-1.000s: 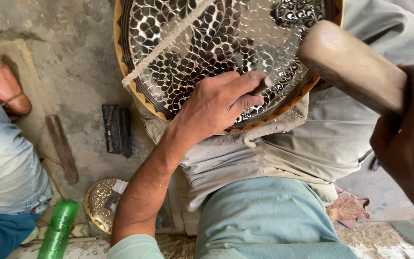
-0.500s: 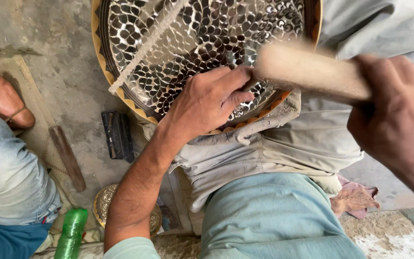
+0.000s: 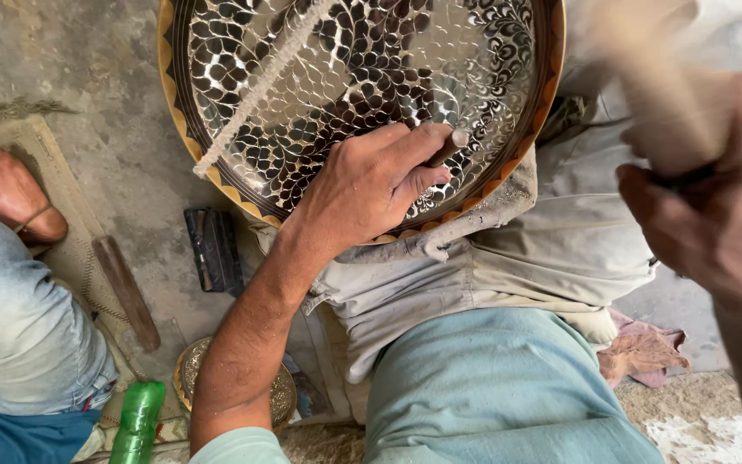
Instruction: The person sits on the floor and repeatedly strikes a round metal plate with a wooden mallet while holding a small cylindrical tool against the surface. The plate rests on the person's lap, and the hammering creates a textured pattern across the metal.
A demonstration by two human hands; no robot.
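A large round metal tray [image 3: 216, 185] with a chased leaf pattern and an orange rim rests on my lap. My left hand [image 3: 371, 185] lies on its lower part and pinches a small metal punch [image 3: 447, 148] upright against the surface. My right hand [image 3: 714, 215] is at the right edge, gripping a wooden mallet [image 3: 646, 94] that is blurred by motion above the tray's right rim. A pale twisted cord [image 3: 259, 86] lies across the tray.
Another person's leg in jeans [image 3: 19, 335] and bare foot [image 3: 2, 185] are at the left. On the concrete floor lie a dark block [image 3: 214, 249], a wooden stick [image 3: 126, 292], a small brass dish [image 3: 191, 378], a green bottle [image 3: 137, 421] and a rag [image 3: 641, 352].
The mallet swung down toward the punch and has come back up to the right, now blurred. My left hand stays on the tray with the punch; the view shifted slightly.
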